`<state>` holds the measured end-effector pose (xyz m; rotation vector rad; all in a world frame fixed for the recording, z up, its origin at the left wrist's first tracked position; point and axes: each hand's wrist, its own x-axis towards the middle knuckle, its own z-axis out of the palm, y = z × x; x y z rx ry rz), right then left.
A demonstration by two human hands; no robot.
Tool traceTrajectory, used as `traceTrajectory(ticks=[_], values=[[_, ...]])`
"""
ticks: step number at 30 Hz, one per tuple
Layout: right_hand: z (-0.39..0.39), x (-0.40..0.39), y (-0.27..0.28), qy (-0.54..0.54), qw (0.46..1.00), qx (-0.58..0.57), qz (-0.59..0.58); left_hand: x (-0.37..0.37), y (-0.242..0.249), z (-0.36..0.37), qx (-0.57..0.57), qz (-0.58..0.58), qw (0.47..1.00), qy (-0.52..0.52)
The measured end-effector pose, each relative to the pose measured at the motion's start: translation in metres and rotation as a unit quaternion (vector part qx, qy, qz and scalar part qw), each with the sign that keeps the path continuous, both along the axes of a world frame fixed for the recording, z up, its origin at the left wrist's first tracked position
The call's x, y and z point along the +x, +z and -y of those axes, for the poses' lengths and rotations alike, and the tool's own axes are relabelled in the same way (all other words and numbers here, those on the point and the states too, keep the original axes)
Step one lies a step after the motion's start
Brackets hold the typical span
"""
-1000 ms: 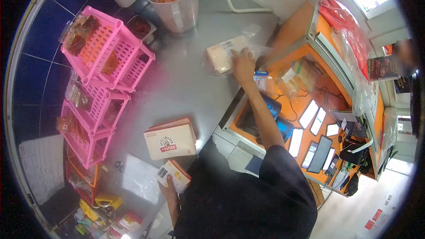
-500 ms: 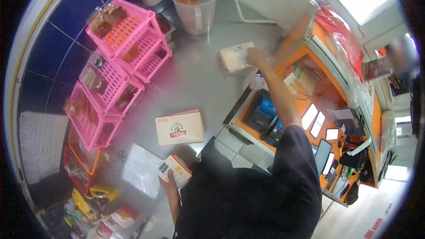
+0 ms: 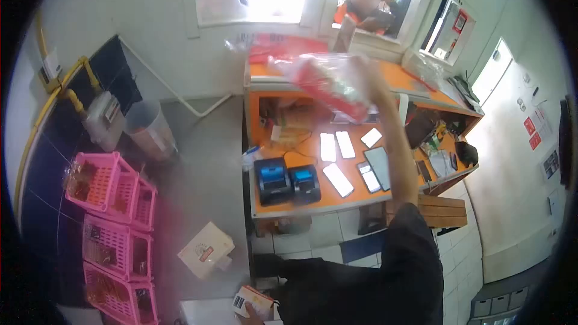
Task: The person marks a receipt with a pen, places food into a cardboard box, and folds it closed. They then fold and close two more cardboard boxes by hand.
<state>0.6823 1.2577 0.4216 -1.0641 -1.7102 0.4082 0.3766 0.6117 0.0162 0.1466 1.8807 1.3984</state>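
Observation:
My right hand [image 3: 368, 78], blurred by motion, is raised over the orange counter and grips a clear and red plastic bag [image 3: 334, 87]. What the bag contains is too smeared to make out. Low in the view, my left hand [image 3: 251, 314] is wrapped round a small printed cardboard box [image 3: 253, 298] with a barcode on its side. A cream food box [image 3: 206, 249] with a round printed logo lies on the steel counter [image 3: 208, 168], a little beyond my left hand. White sheeting [image 3: 208, 312] lies beside the small box.
Pink plastic baskets [image 3: 114, 247] with packets line the left side, near a tall plastic bucket [image 3: 149, 129]. On the orange counter [image 3: 295, 210] are two black printers [image 3: 273, 183], several phones [image 3: 338, 179] and a tablet [image 3: 378, 167]. Another person [image 3: 366, 3] stands outside the window.
The view has turned right. My right hand has gone from a pale packet on the steel counter to above the orange counter, now holding the plastic bag. My left hand still holds the small box.

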Motion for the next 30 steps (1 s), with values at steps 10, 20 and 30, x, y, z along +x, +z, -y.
traceTrajectory(ticks=[10,20,30], values=[[-0.166,0.257,-0.031,-0.221,0.973,0.052,0.033,0.048,0.003,-0.084,0.095,-0.096,0.991,0.025],[-0.202,0.197,-0.045,-0.119,0.973,0.128,0.151,0.085,0.100,-0.159,0.116,-0.108,0.975,0.156],[0.339,-0.202,-0.219,0.598,0.736,-0.292,0.127,0.076,0.164,-0.100,0.116,-0.152,0.948,0.254]])
